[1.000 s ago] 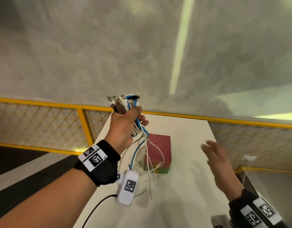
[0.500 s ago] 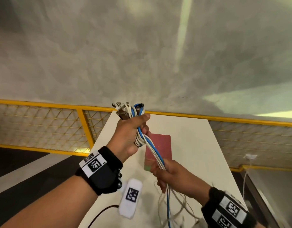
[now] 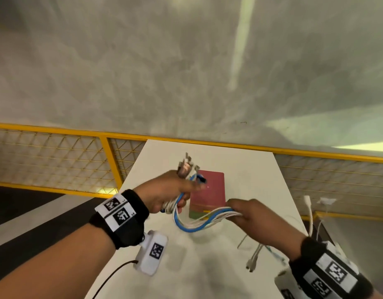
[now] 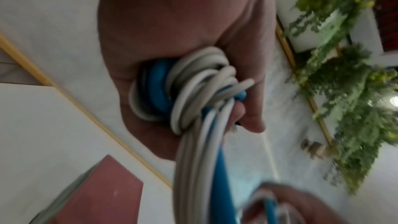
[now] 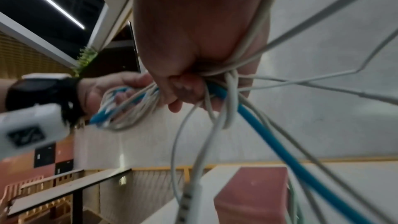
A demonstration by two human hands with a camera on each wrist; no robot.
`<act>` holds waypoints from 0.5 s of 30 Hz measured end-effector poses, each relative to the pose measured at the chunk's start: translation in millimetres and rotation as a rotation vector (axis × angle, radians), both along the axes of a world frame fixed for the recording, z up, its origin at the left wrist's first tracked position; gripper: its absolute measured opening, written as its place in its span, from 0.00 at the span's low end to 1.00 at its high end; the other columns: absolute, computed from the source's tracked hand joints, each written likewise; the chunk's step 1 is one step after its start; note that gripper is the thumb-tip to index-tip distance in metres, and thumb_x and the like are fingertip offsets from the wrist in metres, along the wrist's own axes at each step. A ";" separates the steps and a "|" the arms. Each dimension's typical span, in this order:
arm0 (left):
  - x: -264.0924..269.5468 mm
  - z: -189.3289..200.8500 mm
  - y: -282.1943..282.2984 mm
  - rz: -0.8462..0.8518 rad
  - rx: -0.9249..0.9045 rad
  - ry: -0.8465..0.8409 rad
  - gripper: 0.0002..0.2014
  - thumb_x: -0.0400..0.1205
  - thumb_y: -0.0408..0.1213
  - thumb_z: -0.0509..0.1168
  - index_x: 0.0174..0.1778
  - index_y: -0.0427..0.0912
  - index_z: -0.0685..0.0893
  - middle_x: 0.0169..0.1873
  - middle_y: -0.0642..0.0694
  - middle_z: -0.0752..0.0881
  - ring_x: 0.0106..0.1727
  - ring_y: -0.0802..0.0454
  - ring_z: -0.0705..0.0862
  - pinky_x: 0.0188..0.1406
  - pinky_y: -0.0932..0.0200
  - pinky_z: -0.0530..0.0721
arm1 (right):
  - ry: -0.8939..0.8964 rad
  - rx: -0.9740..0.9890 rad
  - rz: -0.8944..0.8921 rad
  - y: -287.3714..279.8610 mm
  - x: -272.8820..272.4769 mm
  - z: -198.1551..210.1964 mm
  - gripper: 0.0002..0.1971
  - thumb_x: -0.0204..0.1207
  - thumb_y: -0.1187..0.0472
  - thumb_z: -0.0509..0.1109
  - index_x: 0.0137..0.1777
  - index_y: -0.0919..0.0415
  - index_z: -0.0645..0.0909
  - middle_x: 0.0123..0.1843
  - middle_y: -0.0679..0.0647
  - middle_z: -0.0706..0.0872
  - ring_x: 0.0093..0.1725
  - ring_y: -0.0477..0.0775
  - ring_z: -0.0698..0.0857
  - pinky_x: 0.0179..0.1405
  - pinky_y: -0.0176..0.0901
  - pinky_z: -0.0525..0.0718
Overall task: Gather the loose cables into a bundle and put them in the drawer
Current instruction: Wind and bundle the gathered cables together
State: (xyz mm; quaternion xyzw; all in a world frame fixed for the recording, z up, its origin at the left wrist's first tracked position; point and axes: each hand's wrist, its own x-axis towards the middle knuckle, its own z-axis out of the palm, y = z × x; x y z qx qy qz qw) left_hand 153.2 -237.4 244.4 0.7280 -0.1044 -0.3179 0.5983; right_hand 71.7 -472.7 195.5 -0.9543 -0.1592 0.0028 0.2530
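- While both hands are raised above the white table, the left hand is fisted round one end of the cables, its fingers curled tight about white and blue loops; metal plugs stick up out of the top of the fist.
- From that fist the cables sag in a short arc and run across to the right hand, which grips them with fingers and thumb closed round the strands.
- Past the right hand, loose white ends hang down and fan out, some with connectors dangling just above the table; one blue strand trails with them.
- Under the arc, between the two hands, a red box sits on the table, its near edge partly hidden by the cables.
- A yellow mesh railing runs behind the table, with a grey concrete wall above it.
- At the right edge a white cable end stands up beside the table.
- No drawer can be made out in any view.
- Blurred green plants show in the left wrist view.
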 end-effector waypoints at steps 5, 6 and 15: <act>-24.5 -25.4 -25.5 -0.072 -0.058 0.002 0.10 0.80 0.47 0.72 0.38 0.45 0.86 0.19 0.49 0.76 0.21 0.51 0.72 0.24 0.57 0.75 | -0.028 0.104 -0.148 15.8 14.5 22.1 0.06 0.77 0.62 0.66 0.43 0.50 0.81 0.37 0.51 0.86 0.38 0.51 0.83 0.40 0.52 0.80; -26.8 -30.6 -29.8 -0.022 -0.106 0.002 0.10 0.80 0.46 0.71 0.38 0.45 0.86 0.19 0.49 0.76 0.21 0.51 0.73 0.24 0.57 0.76 | -0.020 0.134 -0.170 18.4 15.9 24.6 0.05 0.77 0.63 0.65 0.44 0.54 0.81 0.38 0.52 0.86 0.39 0.52 0.83 0.41 0.52 0.80; -46.0 -50.8 -50.8 0.183 -0.509 0.011 0.27 0.72 0.49 0.75 0.61 0.34 0.83 0.40 0.41 0.90 0.36 0.50 0.86 0.34 0.58 0.85 | 0.109 0.501 -0.271 43.3 19.5 39.4 0.05 0.72 0.68 0.62 0.42 0.65 0.80 0.40 0.62 0.86 0.36 0.50 0.81 0.37 0.47 0.80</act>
